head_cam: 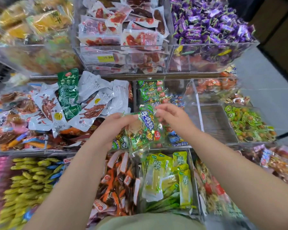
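At the very bottom of the frame there is a bit of a green shirt (150, 221), and two bare arms reach up from it. Under the arms sits a clear bin of yellow-green packs (166, 178), with yellow sweets (27, 180) in the lower left. In the middle of the frame, both hands hold a green snack bag (145, 128) up over the bins. The left hand (113, 127) has its fingers curled round the bag's left side. The right hand (171, 117) pinches the bag's top edge with its fingertips. Just behind lies a bin of more green bags (150, 92), with silver packs (90, 100) at middle left. Farthest away, purple sweets (211, 22) fill the upper right, beside red and white packs (123, 30) at top middle.
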`<state>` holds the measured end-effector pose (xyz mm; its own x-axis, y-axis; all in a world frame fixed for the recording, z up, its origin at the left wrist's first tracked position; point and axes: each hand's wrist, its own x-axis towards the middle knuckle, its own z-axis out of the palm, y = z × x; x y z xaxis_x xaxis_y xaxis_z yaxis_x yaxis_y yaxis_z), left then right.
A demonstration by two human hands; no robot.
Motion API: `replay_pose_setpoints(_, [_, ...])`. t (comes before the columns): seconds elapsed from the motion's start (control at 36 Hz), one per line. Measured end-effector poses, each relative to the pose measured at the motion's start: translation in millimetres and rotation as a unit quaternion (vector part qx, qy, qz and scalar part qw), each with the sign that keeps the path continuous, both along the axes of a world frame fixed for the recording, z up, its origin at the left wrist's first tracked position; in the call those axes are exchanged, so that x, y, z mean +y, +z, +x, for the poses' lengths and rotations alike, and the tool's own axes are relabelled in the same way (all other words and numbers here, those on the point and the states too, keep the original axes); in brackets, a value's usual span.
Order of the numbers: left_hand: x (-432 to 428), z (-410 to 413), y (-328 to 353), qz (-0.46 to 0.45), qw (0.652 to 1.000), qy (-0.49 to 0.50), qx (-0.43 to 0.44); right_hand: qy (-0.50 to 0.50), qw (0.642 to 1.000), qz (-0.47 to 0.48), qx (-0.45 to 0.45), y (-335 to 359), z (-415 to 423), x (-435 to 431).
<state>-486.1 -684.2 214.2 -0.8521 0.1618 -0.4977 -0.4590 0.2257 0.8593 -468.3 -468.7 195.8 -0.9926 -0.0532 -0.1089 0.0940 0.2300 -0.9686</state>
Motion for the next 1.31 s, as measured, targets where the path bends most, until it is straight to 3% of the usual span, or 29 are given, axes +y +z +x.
replay_pose_setpoints(0.06, [5.3, 0.4, -0.3, -0.011, 1.000, -0.002, -0.004, 0.038, 0.998, 0.010, -0.047, -3.6, 5.5, -2.2])
replay_pose_setpoints(0.22, [7.2, 2.3, -2.5, -0.023, 0.999, -0.001, 0.023, -0.027, 0.985, -0.071, -0.154, -8.4, 18.1, 3.1])
replay_pose_setpoints(0.33, [-5.7, 1.2, -8.5, -0.004, 0.999, 0.040, 0.037, -0.094, 0.978, -0.132, -0.133, -0.1, 18.8, 24.7])
replay_pose_setpoints(0.42, [-16.8, 0.0, -7.6, 0.005, 0.996, 0.087, 0.032, -0.150, 0.986, 0.000, -0.076, 7.6, 15.3, 48.6])
replay_pose_setpoints(0.56, [-22.9, -2.7, -2.3, 0.026, 0.989, 0.141, 0.043, -0.019, 0.966, 0.256, 0.027, 2.4, 5.4, 42.8])
replay_pose_setpoints(0.61, [-21.9, -2.2, -1.0, 0.028, 0.989, 0.139, 0.049, 0.076, 0.932, 0.346, 0.082, -7.1, -0.2, 24.7])
replay_pose_setpoints(0.69, [-21.2, 0.8, -0.5, 0.043, 0.988, 0.142, 0.051, 0.180, 0.841, 0.489, 0.146, -29.0, -4.2, -2.3])
replay_pose_setpoints(0.78, [-20.7, 3.6, -1.0, 0.058, 0.987, 0.140, 0.049, 0.159, 0.807, 0.536, 0.191, -45.1, -3.7, -17.0])
replay_pose_setpoints(0.83, [-22.8, 5.4, 1.1, 0.070, 0.986, 0.147, 0.047, 0.118, 0.814, 0.530, 0.206, -53.6, -1.6, -17.1])
replay_pose_setpoints(0.92, [-27.5, 7.9, 4.5, 0.069, 0.986, 0.145, 0.037, 0.033, 0.842, 0.521, 0.133, -62.6, 7.1, -10.0])
replay_pose_setpoints(1.0, [-30.5, 8.9, 3.0, 0.062, 0.987, 0.146, 0.033, -0.073, 0.894, 0.442, 0.027, -74.1, 18.8, -5.3])
replay_pose_setpoints(1.08, [-30.4, 10.8, 5.7, 0.079, 0.986, 0.145, 0.019, -0.103, 0.934, 0.340, -0.048, -82.9, 24.5, -5.7])
replay_pose_setpoints(1.17, [-28.7, 11.1, 8.8, 0.080, 0.986, 0.145, 0.003, -0.145, 0.940, 0.306, -0.039, -84.4, 22.3, -12.0])
replay_pose_setpoints(1.31, [-28.4, 8.2, 5.6, 0.086, 0.987, 0.136, 0.007, -0.152, 0.961, 0.218, 0.079, -76.5, 11.1, -18.9])
